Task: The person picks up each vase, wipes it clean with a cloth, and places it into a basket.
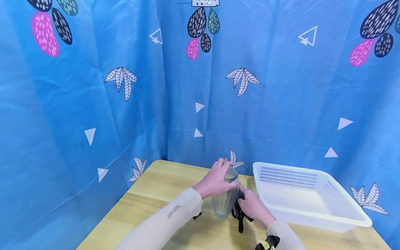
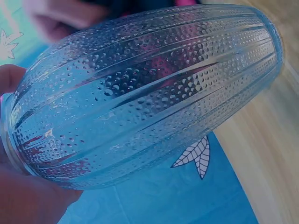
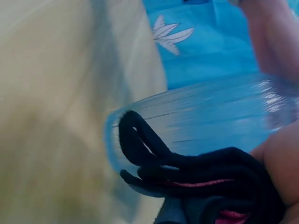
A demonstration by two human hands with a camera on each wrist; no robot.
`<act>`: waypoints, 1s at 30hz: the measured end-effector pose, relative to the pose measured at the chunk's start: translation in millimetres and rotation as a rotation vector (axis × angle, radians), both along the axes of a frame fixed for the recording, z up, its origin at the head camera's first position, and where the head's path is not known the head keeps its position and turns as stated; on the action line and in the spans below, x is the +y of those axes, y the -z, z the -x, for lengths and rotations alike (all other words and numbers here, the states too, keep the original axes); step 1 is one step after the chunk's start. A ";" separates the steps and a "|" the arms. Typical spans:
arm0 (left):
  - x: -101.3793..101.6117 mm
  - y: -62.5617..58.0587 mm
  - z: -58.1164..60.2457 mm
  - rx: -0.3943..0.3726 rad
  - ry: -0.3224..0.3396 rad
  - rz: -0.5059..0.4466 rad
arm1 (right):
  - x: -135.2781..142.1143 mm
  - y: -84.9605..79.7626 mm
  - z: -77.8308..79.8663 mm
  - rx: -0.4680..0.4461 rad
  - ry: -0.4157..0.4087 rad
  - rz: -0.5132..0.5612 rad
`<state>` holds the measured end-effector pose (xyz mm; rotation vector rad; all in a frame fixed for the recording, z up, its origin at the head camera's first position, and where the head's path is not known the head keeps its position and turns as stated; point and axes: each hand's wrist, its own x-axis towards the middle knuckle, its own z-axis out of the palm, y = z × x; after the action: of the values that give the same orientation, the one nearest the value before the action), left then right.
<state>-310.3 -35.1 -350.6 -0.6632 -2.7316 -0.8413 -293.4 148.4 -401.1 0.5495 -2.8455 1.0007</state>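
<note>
A clear glass vase (image 1: 221, 205) with ribbed, dimpled sides stands over the table, its mouth upward. My left hand (image 1: 217, 180) grips it round the rim from the left, thumb in front. On the vase's right side, my right hand (image 1: 254, 205) holds a folded black cloth (image 3: 201, 163) with pink showing between its folds. The cloth lies close along the glass, and a narrow loop of it hangs down. In the left wrist view the vase (image 2: 154, 102) fills most of the picture, with the cloth and the right hand blurred behind it.
A white plastic basket (image 1: 315, 214) with slotted walls sits on the wooden table (image 1: 147, 198) to the right of the hands. A blue patterned curtain (image 1: 187, 139) hangs behind the table and along its left side.
</note>
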 end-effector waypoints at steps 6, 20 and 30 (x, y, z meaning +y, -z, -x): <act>-3.8 5.8 1.7 0.037 -0.029 0.045 | -3.1 24.7 0.7 -0.063 -0.045 -0.066; 4.3 6.1 3.1 0.113 -0.098 0.159 | 3.6 -2.0 -22.9 -0.161 -0.014 0.044; 7.2 -2.9 -1.3 0.048 -0.076 0.053 | 9.6 -40.9 -22.7 0.097 0.044 0.114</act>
<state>-309.1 -27.9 -347.7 -0.5772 -2.7253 -0.7290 -270.7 158.0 -360.2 0.5084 -2.6850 1.0887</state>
